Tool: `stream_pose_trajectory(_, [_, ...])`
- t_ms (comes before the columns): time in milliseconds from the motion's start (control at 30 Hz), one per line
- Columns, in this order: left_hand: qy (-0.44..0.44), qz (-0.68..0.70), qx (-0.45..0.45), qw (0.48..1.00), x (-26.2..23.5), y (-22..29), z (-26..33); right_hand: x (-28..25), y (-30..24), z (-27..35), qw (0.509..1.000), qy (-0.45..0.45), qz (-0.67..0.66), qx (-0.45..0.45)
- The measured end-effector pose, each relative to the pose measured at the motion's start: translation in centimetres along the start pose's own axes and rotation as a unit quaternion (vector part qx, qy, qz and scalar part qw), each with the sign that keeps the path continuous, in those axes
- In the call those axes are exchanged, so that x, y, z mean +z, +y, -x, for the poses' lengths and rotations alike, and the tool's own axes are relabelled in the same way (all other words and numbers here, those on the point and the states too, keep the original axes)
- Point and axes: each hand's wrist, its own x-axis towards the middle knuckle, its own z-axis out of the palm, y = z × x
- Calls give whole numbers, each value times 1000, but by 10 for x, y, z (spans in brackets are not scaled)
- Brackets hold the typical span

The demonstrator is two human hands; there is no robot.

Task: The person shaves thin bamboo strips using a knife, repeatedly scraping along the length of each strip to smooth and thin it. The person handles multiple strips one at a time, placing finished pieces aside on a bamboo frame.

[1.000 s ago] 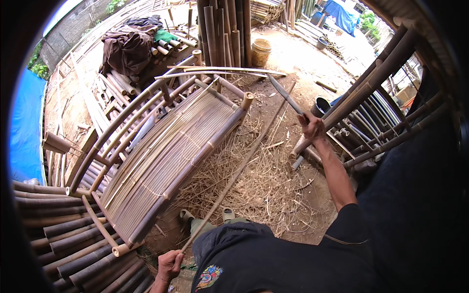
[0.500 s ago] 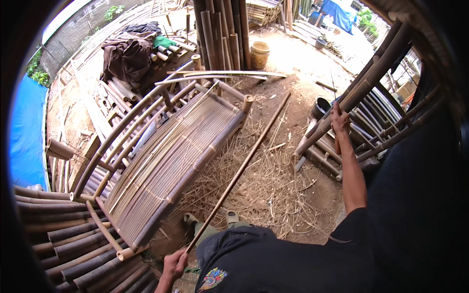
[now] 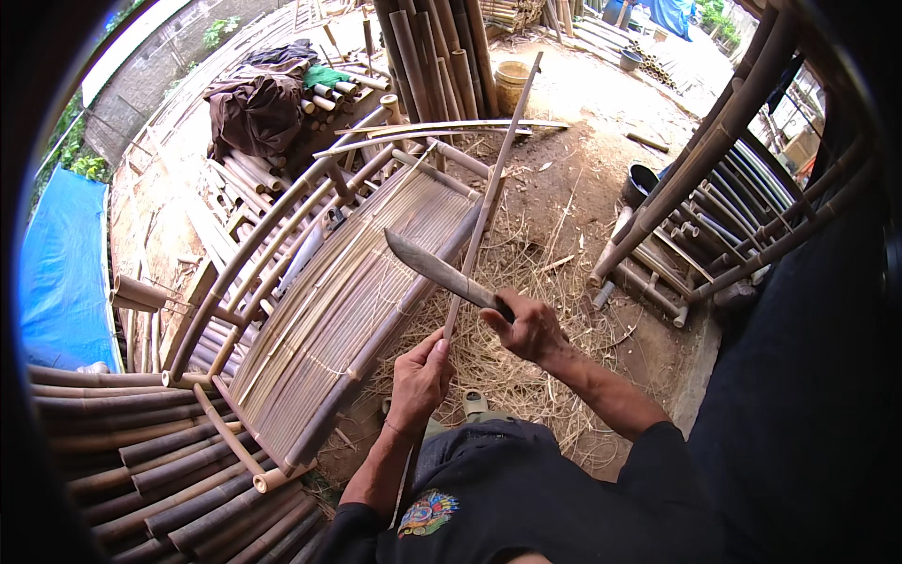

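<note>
A long thin bamboo strip slants up and away in front of me, its far end near the yellowish bucket. My left hand is closed around the strip's lower part, thumb lying along it. In my right hand is the dark handle of a machete. Its curved blade points up and left and crosses the strip just above my left hand; whether it touches the strip I cannot tell. Behind the blade stands a bamboo bench with a slatted seat and a railed back.
Fibre shavings litter the ground by my feet. Thick bamboo poles lie at the lower left. On the right stands a bamboo frame beside a black bucket. Upright poles and a yellowish bucket are farther back.
My right hand has come from the bamboo frame at the right to the middle, now with the machete across the strip. My left hand has risen, and the strip stands steeper and reaches farther up.
</note>
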Motion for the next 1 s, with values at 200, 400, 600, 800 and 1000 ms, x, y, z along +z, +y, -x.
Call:
stream_pose_trajectory(200, [-10, 6, 2, 1000, -4, -10, 12, 3, 18, -3, 994, 4, 44, -98])
stream_pose_trajectory(400, [-13, -6, -1, 1000, -4, -9, 23, -6, 16, -7, 994, -4, -3, -113])
stream_pose_trajectory(600, [-16, -18, -8, 1000, -7, -17, 36, -17, 44, -26, 997, 67, 37, 2])
stream_pose_trajectory(800, [-14, -45, -17, 999, -10, -17, 41, -15, 57, -22, 978, 90, 98, -162])
stream_pose_trajectory(1000, [-30, -44, -45, 998, -23, -26, 60, -42, 62, -28, 975, 137, 139, -104])
